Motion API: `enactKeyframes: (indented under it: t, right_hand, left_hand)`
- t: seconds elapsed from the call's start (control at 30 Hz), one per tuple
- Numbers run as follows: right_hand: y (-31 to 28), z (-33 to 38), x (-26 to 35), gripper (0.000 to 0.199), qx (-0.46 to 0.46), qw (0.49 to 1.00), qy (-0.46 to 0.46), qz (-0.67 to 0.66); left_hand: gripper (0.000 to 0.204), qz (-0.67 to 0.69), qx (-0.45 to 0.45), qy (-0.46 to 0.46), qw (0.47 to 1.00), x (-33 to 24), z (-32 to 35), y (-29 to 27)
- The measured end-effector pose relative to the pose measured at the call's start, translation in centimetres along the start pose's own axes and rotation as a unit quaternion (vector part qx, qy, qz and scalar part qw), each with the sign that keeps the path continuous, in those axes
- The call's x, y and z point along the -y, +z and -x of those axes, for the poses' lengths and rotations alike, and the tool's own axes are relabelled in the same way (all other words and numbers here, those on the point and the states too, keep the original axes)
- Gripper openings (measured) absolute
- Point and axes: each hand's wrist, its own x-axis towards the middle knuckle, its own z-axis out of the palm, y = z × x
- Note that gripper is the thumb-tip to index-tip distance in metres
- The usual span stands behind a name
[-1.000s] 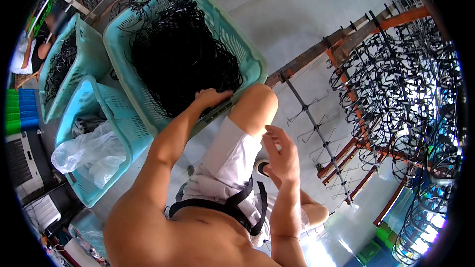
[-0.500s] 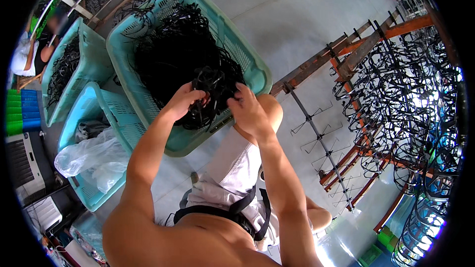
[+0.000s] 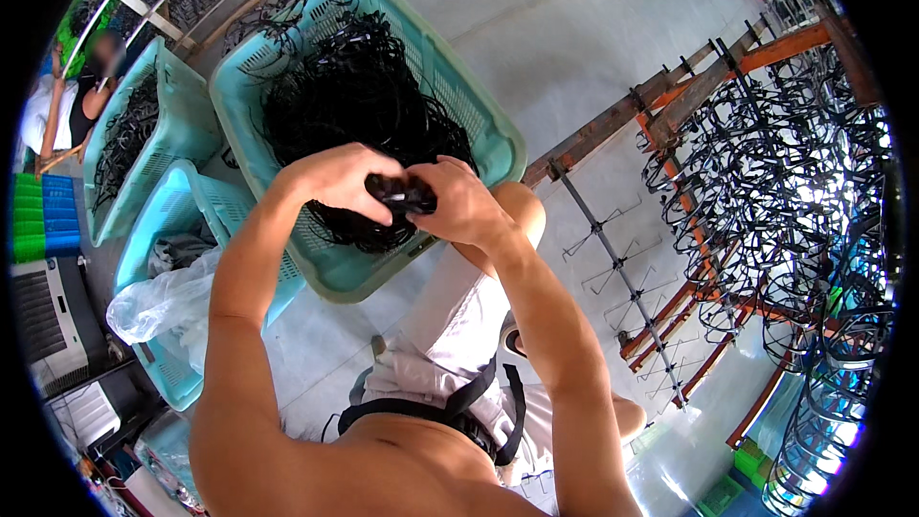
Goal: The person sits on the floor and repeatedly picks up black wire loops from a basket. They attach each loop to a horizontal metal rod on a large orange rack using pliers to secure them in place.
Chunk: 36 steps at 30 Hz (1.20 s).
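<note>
Both hands are over the near end of a large teal plastic basket [image 3: 469, 101], which holds a tangled heap of thin, glossy black strips [image 3: 354, 86]. Between them they grip a small black bundle [image 3: 397, 195] that looks like bent strips. My left hand [image 3: 343, 180] curls over its left side, the thumb below. On the other side my right hand [image 3: 458, 199] has its fingers wrapped round it. The fingers hide much of the bundle, so its exact kind does not show. Directly under the hands lies the lower part of the heap.
On the left stand a second teal basket [image 3: 172, 153] with black strips and another [image 3: 158, 364] with clear plastic bags [image 3: 163, 311]. Beyond them a person [image 3: 72, 115] sits. At right, a wooden-beamed rack [image 3: 661, 101] carries many hanging black loops [image 3: 756, 172] beside a hooked metal rod [image 3: 617, 268].
My hands have come together from slightly apart and now close round the black bundle. The left hand has turned over it, with its elbow swung outward.
</note>
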Motion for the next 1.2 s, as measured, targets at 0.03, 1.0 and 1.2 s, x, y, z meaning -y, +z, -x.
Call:
enactKeyframes:
  t: [0.03,1.0,1.2]
  right_hand:
    - [0.0,0.0,-0.1,0.048,-0.051,0.994,0.078,-0.057]
    - [-0.1,3.2,-0.1,0.020,-0.244,0.771,0.124,-0.576]
    - [-1.7,5.7,-0.3,0.013,-0.313,0.689,0.113,-0.644]
  left_hand:
    - [0.044,-0.130,-0.117,0.088,0.981,0.3,0.3,-0.2]
    - [0.031,0.711,-0.310,0.116,0.620,-3.1,-5.0,6.6]
    - [0.040,0.682,-0.249,0.094,0.681,-3.6,-4.9,8.4]
